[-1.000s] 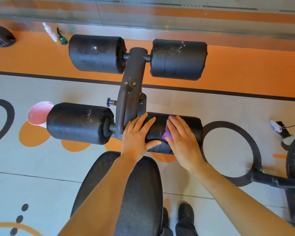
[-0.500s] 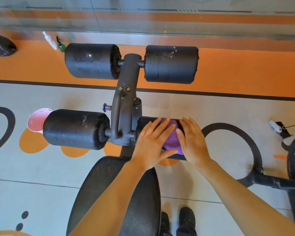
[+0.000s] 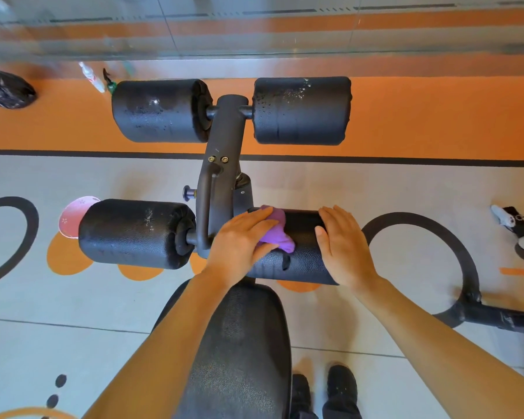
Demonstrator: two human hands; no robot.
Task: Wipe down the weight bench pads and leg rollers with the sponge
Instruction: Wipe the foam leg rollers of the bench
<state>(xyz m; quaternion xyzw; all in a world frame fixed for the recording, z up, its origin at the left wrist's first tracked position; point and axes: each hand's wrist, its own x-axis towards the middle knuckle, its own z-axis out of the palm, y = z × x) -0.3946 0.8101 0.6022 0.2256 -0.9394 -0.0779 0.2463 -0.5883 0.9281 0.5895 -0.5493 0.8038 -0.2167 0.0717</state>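
Sponge [image 3: 277,234], purple, lay under your flat-fingered left hand [image 3: 241,243] on the near right leg roller [image 3: 297,246], whose long axis ran left-right. Your right hand [image 3: 344,243], fingers straight, holding nothing, steadied the roller's outer end.

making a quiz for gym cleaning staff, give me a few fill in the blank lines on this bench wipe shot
1. The left hand presses a crumpled sponge coloured ____.
2. The right hand rests flat on the near ____ black foam leg roller.
3. The bench carries ____ black foam rollers in all.
4. Droplets speckle the two ____ rollers.

Missing words: purple; right; four; far
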